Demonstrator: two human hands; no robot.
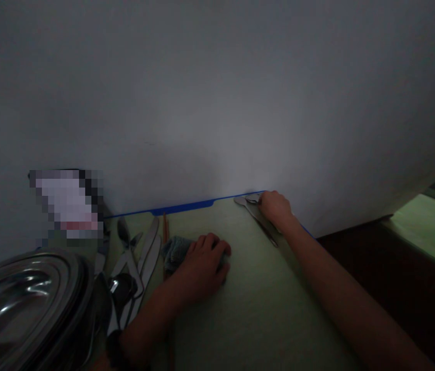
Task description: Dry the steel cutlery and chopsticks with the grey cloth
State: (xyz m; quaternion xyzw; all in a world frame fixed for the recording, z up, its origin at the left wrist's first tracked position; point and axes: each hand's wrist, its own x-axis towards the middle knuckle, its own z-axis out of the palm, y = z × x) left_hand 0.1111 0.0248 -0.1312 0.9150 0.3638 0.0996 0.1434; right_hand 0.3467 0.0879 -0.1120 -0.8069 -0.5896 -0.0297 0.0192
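Note:
A grey-blue cloth (176, 252) lies bunched under my left hand (204, 265), whose curled fingers press it to the pale green tabletop (256, 309). At the table's far edge, by the wall, my right hand (277, 207) is closed on a metal spoon (253, 198). Only the bowl of this spoon pokes out to the left of the fingers; its handle is hidden. Just left of it another spoon (256, 219) rests flat, its handle slanting toward me.
Left of the cloth are wooden chopsticks (165, 226), table knives (150, 257), several spoons (123, 232) and a ladle-like round bowl (122, 288). Stacked steel plates (28, 299) stand at the near left. Behind them a blurred-out phone-like object (68, 201) leans on the white wall (217, 103).

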